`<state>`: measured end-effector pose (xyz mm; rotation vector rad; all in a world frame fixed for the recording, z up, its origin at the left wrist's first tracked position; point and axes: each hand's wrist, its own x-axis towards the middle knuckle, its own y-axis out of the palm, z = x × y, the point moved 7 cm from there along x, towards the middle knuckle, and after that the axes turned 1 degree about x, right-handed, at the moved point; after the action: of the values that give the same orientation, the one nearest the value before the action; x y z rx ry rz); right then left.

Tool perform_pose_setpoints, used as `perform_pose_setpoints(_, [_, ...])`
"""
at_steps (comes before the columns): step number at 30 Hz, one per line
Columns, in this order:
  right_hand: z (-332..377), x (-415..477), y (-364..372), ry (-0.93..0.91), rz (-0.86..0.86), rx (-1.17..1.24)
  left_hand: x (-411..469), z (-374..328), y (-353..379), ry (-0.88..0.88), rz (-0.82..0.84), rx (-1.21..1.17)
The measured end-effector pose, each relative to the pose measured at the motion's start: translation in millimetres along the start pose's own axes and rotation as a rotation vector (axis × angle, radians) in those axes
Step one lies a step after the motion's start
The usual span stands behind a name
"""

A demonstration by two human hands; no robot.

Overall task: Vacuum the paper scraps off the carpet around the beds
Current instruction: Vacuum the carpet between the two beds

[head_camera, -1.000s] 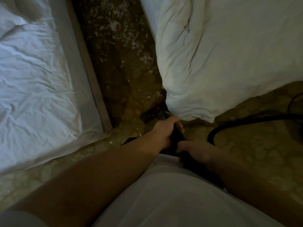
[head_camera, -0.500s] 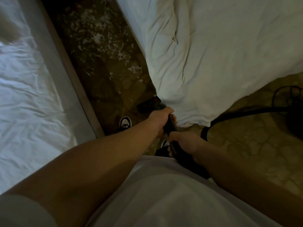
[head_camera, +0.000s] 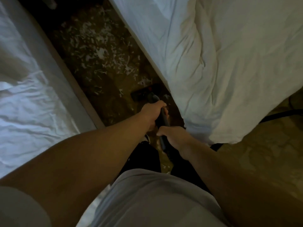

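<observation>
dim carpet (head_camera: 113,104) lies thick with paper scraps (head_camera: 98,51) just beyond the vacuum head (head_camera: 141,95), so the left hand (head_camera: 152,112) and right hand (head_camera: 174,138) both clench the wand (head_camera: 162,118) behind that head, seemingly to drive it forward.

Reaching toward 12 o'clock with both bare arms extended; clasping the wand (head_camera: 163,119) in left grip (head_camera: 151,113), right grip (head_camera: 174,138) just behind at 5 o'clock.

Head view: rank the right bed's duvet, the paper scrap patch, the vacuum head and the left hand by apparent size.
1. duvet
2. paper scrap patch
3. left hand and vacuum head: they look about alike, and the hand is nearer the camera, so no ranking.
</observation>
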<state>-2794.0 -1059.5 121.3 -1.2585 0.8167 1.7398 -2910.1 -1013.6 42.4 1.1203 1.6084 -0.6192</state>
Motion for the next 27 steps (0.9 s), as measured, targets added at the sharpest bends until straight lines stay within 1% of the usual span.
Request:
perform_pose_setpoints(2, [23.1,12.8,14.7,-0.016,0.005,0.0,4.3,-25.1,-16.2,0.026,-0.015,0.005])
perform_pose_setpoints(8, [76.2,42.9,38.3,-0.063,0.036,-0.012,18.6,-80.7,-44.2,0.065,-0.08,-0.094])
perform_pose_setpoints(13, [92.9,52.7,35.6,-0.096,0.041,-0.007,24.7,-99.1,-42.9,0.072,-0.102,-0.082])
perform_pose_setpoints(20, [65.1,36.0,3.1,-0.034,0.011,0.026,15.8,-70.1,-3.9,0.03,-0.064,-0.022])
perform_pose_setpoints(27, [-8.2,-14.4,-51.2,0.007,-0.087,0.085,-11.0,5.4,60.8,-0.052,0.002,0.065])
